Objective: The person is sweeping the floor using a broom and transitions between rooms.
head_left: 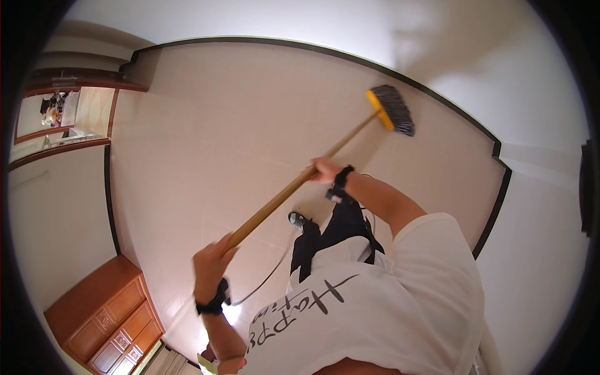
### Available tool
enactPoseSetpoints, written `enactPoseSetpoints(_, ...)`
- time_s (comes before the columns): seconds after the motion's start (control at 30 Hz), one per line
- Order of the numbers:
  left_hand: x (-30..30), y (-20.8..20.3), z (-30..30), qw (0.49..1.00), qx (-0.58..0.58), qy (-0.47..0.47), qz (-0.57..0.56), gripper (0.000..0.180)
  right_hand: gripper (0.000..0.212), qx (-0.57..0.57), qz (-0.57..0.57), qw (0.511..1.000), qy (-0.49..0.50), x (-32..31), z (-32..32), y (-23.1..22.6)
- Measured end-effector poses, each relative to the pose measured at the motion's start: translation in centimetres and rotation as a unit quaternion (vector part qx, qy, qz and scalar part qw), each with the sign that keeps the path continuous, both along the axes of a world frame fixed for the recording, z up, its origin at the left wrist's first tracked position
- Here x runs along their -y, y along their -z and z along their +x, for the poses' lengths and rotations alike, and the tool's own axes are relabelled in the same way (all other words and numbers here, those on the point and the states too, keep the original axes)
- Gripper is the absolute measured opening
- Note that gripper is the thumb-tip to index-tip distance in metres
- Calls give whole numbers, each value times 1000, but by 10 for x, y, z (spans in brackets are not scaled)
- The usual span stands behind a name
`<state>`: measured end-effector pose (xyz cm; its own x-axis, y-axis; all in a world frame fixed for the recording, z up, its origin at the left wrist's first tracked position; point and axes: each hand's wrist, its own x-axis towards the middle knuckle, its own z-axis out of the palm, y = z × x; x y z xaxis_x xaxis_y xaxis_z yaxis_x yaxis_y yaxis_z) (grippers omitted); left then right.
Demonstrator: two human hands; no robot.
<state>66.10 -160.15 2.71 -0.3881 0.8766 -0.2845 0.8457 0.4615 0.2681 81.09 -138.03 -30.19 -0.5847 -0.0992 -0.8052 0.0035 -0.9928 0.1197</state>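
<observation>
A broom point(275, 201) with a long wooden handle runs slantwise across the view, from lower left to upper right. Its yellow head with dark grey bristles rests on the floor near the far wall, at the upper right. My left hand point(212, 257) is wrapped round the top end of the handle. Further down, about the handle's middle, my right hand point(325, 170) grips it too. Both wrists wear black straps with small devices, and a thin cable hangs from the left one.
Pale tiled floor point(206, 131) spreads around me, bordered by a dark skirting point(300, 45) along white walls. A wooden cabinet point(106, 312) stands at the lower left. A doorway point(94, 115) with wooden trim opens at the left. My shoe point(297, 219) is below the handle.
</observation>
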Motion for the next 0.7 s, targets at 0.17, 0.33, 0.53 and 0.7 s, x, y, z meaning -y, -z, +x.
enactPoseSetpoints(0.17,111,-93,-22,984,-28,-158,-72,29,23,-147,2,975,-168,122,-122,-61)
enactPoseSetpoints(0.33,211,-155,-20,976,-139,-156,-65,30,12,-200,-75,957,-197,257,-230,-110)
enactPoseSetpoints(0.53,276,-224,18,917,-140,-374,-2,30,15,-210,-69,951,-214,364,-259,-205)
enactPoseSetpoints(0.7,320,-221,9,934,-126,-330,51,31,16,-181,-17,954,-239,362,-239,-218)
